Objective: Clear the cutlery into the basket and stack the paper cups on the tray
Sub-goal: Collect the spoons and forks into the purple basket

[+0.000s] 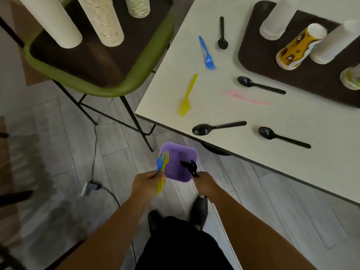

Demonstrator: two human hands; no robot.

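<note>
A purple basket stands on the floor below the table's corner. Over its left rim my left hand grips a bunch of yellow and blue forks. Above the basket's right rim my right hand holds a bunch of black spoons. On the white table lie a blue fork, a yellow fork, a pink fork and several black spoons. A dark tray at the table's right carries stacks of paper cups.
A green chair at the upper left bears another dark tray with tall cup stacks. A power strip and its cable lie on the floor to the left. My black shoes are below the basket.
</note>
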